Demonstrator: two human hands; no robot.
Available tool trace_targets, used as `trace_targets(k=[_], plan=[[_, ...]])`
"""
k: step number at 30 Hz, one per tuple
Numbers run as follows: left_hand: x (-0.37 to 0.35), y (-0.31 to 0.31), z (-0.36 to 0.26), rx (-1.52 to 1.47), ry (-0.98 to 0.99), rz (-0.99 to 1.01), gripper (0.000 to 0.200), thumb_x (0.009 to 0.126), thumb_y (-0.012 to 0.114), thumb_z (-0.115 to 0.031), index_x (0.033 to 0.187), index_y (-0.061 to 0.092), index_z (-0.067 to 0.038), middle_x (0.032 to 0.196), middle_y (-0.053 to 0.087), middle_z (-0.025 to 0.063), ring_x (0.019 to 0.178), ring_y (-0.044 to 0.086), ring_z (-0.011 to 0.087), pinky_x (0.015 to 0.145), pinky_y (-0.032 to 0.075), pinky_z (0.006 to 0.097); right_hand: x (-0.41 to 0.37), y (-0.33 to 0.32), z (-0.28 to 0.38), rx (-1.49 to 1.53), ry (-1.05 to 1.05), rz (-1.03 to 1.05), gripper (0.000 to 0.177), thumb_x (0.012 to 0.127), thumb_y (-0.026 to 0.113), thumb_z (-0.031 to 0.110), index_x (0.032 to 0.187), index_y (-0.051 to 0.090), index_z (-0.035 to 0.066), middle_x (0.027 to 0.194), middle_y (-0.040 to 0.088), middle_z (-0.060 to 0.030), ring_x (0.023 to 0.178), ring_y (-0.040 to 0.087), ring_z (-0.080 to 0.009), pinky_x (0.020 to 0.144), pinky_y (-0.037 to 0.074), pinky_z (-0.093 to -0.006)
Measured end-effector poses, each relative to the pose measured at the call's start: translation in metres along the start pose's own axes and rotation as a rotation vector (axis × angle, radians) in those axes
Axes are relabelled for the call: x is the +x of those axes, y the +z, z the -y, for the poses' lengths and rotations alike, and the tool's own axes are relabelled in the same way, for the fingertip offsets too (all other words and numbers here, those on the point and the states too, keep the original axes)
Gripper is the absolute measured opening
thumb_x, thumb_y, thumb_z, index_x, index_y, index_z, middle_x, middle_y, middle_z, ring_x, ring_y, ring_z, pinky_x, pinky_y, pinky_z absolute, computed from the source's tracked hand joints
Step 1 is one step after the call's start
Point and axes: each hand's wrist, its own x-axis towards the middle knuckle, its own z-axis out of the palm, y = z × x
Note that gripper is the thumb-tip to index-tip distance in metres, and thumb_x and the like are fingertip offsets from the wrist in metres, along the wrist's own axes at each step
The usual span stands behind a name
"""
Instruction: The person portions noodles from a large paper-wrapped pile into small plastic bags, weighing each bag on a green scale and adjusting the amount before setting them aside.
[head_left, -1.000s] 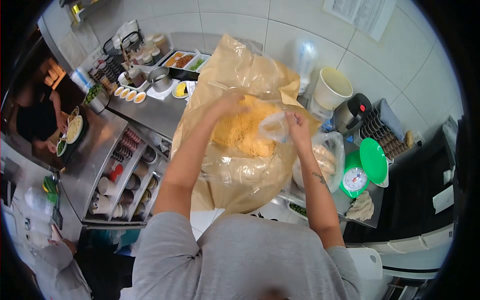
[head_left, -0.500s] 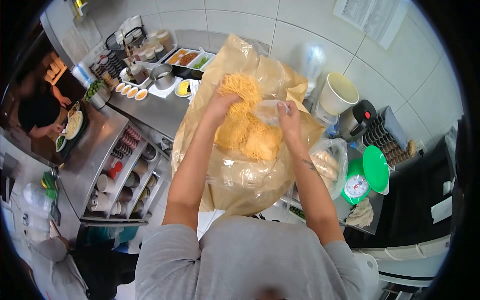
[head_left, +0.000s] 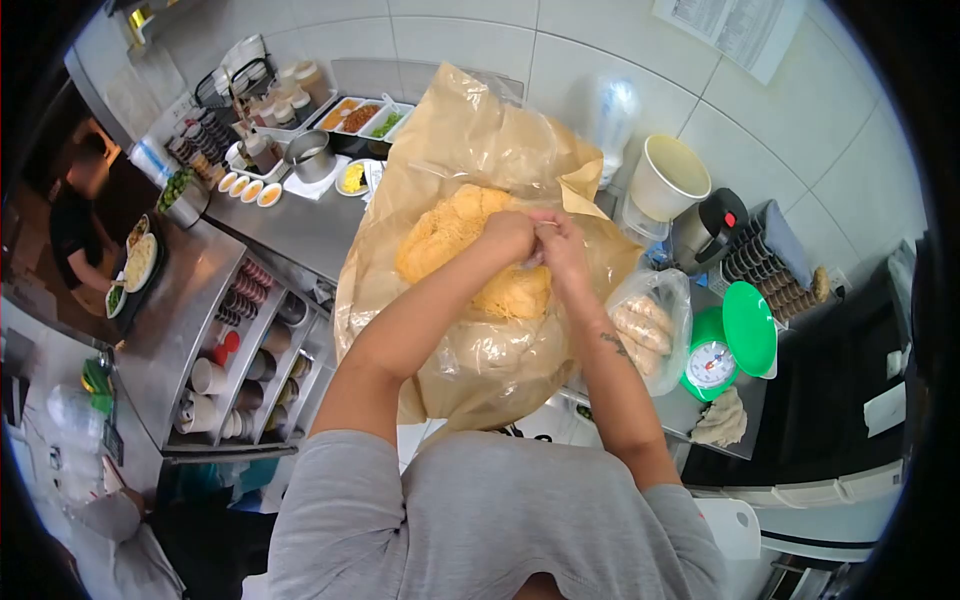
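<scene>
Thin yellow noodles lie heaped inside a large brown paper sack with a clear plastic liner. Over the heap's right side, my left hand and my right hand meet, fingers closed and pinched together. A small clear plastic bag shows below and between them, mostly hidden by the fingers. My right hand grips it, and my left fingers appear to pinch its top edge. Whether any noodles are in the small bag I cannot make out.
To the right stand a white tub, a bag of pale rolls and a green kitchen scale. Sauce cups, a metal pot and topping trays line the left counter. A person stands beyond it.
My left hand has let the lifted clump of noodles go down and moved right to meet my right hand. My right hand has shifted slightly left and down with the small bag.
</scene>
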Motion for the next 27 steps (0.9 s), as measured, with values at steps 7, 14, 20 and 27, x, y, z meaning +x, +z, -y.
trace_targets(k=[7,14,20,27], plan=[[-0.022,-0.016,0.037,-0.495,0.354,-0.327,0.074,0.068,0.072,-0.037,0.127,0.043,-0.001,0.119,0.052,0.0213,0.107,0.054,0.0289,0.088,0.044,0.0351,0.018,-0.033,-0.001,-0.141,0.007,-0.087,0.016,0.085,0.054,0.012,0.091,0.057,-0.002,0.062,0.054,-0.0039,0.039,0.048,-0.0101,0.036,0.043,-0.024],[0.001,0.068,0.046,-0.828,-0.047,-0.391,0.049,0.075,0.064,-0.016,0.113,0.043,0.007,0.095,0.059,0.0191,0.089,0.058,0.0266,0.076,0.047,0.0337,0.013,-0.023,0.029,-0.195,-0.161,-0.102,0.019,0.087,0.052,0.016,0.088,0.06,-0.002,0.059,0.055,-0.0048,0.036,0.048,-0.0098,0.035,0.041,-0.0222],[-0.016,-0.009,-0.025,-0.709,0.429,-0.395,0.021,0.078,0.054,-0.007,0.098,0.054,0.0,0.08,0.059,0.0113,0.075,0.058,0.0172,0.067,0.046,0.0301,0.002,-0.025,0.056,-0.194,-0.136,-0.055,0.019,0.087,0.051,0.016,0.086,0.06,-0.001,0.058,0.055,-0.0045,0.036,0.047,-0.0091,0.034,0.039,-0.0228],[-0.045,-0.06,-0.023,-0.561,0.466,-0.364,0.023,0.082,0.053,-0.021,0.096,0.062,-0.006,0.083,0.063,0.0081,0.078,0.059,0.0232,0.07,0.045,0.0342,-0.03,-0.058,0.106,-0.077,-0.167,-0.163,0.015,0.085,0.051,0.013,0.086,0.061,0.001,0.059,0.053,-0.0014,0.036,0.04,-0.0073,0.034,0.037,-0.022]])
